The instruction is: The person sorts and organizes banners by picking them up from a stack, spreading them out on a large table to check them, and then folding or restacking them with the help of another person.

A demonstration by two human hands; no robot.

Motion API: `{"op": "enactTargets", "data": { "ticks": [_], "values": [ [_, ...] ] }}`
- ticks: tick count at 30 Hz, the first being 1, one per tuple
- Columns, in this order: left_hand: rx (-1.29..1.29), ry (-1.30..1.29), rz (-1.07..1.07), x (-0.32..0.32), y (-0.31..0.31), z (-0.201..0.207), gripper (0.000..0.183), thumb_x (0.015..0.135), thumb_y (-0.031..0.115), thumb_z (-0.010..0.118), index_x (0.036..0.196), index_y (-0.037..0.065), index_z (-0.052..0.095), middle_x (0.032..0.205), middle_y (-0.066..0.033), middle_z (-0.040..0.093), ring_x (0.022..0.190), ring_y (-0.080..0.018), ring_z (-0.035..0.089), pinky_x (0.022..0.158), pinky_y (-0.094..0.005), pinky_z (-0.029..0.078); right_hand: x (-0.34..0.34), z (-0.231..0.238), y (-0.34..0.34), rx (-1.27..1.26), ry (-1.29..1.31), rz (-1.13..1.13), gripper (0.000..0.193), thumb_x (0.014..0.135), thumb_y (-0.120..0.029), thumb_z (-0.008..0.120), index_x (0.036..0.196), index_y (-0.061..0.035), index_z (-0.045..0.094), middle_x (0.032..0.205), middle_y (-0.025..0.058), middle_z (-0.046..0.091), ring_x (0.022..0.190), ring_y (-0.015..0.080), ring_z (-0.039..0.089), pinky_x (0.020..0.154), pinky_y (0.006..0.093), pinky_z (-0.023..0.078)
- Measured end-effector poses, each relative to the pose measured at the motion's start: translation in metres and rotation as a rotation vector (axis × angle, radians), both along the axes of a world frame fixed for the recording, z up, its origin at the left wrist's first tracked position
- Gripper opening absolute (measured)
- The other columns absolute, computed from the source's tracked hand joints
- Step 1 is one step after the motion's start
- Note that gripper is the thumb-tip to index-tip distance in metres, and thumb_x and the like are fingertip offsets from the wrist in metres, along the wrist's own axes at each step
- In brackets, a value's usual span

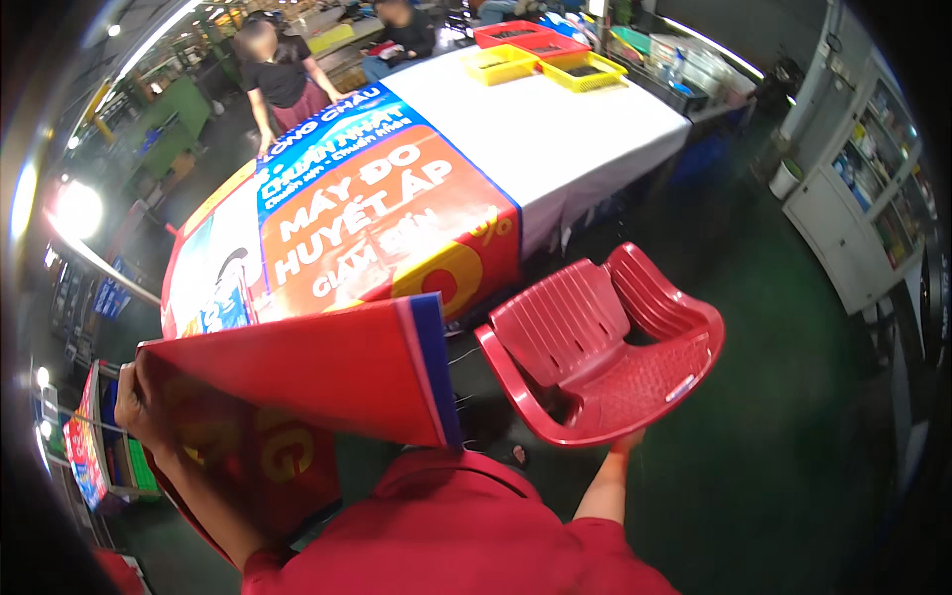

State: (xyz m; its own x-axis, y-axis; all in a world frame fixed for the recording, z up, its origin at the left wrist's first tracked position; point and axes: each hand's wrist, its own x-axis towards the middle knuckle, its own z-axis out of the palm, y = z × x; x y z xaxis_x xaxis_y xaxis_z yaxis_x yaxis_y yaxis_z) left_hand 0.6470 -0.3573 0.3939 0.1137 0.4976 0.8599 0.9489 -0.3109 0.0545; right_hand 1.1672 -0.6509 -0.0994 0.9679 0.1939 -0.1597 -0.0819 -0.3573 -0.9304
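Note:
My left hand (137, 405) is closed on the edge of a folded red printed banner (317, 367). The banner has a blue and white border on its right and hangs down in front of me. At the near edge of a red plastic armchair (585, 337), my right hand (627, 441) grips the rim, its fingers largely hidden under it. A small pale strip lies on the chair's seat. Beyond both hands, another large red and blue banner (367, 198) is spread over a long table and drapes over its near side.
A person (283, 79) stands at the table's far left with hands on the banner; another sits behind. Yellow baskets (585, 71) and red baskets (526, 38) stand at the table's far end. At right are a white cabinet (843, 218) and a white bin (785, 178); a rack (119, 446) is at left.

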Motion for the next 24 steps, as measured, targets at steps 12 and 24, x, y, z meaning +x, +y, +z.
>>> {"op": "enactTargets", "data": {
  "ticks": [12,24],
  "values": [
    [-0.097,0.055,0.025,-0.01,0.004,-0.011,0.025,0.088,0.029,0.051,0.084,0.006,0.06,0.069,-0.0096,0.057,0.058,-0.0176,0.052,0.058,-0.028,0.043,-0.007,0.006,0.019,0.114,0.207,-0.073,0.052,0.076,-0.039,0.06,0.112,-0.0017,0.055,0.103,0.0109,0.06,0.094,0.0209,0.056,0.078,0.0358,0.047],
    [-0.24,0.025,0.02,0.095,0.173,-0.026,0.024,0.087,0.027,0.053,0.085,0.005,0.059,0.066,-0.0081,0.053,0.058,-0.0098,0.046,0.058,-0.0257,0.042,-0.004,0.046,0.014,0.464,0.336,-0.355,0.038,0.079,-0.026,0.057,0.107,0.0,0.055,0.095,0.0142,0.059,0.09,0.0247,0.056,0.078,0.0377,0.046]
  ]
}}
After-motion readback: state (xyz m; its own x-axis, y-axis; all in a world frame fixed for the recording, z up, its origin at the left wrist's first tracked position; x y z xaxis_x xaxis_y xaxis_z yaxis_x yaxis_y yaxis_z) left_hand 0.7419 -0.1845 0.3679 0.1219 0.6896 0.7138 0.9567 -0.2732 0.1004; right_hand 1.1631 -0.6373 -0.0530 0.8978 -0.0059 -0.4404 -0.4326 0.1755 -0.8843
